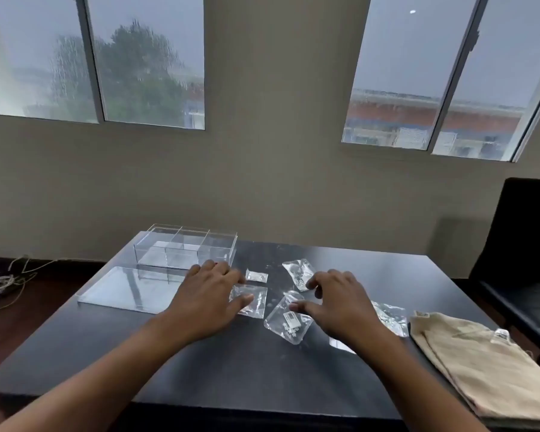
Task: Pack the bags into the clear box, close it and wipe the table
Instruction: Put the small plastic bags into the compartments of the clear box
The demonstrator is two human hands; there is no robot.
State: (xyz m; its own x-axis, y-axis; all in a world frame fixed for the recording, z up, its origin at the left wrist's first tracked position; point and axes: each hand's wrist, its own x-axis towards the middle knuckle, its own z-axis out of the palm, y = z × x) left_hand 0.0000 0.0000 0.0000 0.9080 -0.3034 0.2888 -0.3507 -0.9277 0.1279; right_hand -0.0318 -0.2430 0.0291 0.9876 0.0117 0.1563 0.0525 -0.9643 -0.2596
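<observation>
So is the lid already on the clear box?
No, the lid lies flat on the table in front of the open clear box.

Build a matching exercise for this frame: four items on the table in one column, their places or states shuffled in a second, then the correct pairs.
Things:
1. clear box
2. lid
3. beige cloth
4. black chair

Places or states:
A. folded at the table's right near corner
B. lying flat, nearer the camera than the box
C. open and empty, at the far left of the table
D. standing beyond the table's right edge

Pairs: 1-C, 2-B, 3-A, 4-D
</observation>
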